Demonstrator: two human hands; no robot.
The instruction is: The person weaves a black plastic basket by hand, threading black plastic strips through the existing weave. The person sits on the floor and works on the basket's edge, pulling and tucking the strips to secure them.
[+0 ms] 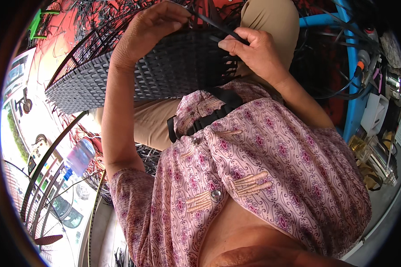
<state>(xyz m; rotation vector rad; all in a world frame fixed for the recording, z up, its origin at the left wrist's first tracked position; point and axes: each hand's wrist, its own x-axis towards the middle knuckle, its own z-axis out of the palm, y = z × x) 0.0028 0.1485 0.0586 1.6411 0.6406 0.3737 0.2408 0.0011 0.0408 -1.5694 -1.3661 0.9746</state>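
A dark grey wickerwork piece, woven from flat plastic strips on a thin rod frame, rests across my lap. My left hand is closed at its upper edge, fingertips pinched beside one end of a loose black strip. That strip slants down to my right hand, whose thumb and forefinger are closed on it. Loose strip ends stick out of the weave beneath my right hand. In the shade, the exact spot where the strip meets the weave is hard to make out.
Black strip scraps litter the red floor beyond the work. At right stands a blue frame, with a microphone-like object and metal containers nearby. A clear bottle and a fan are at left.
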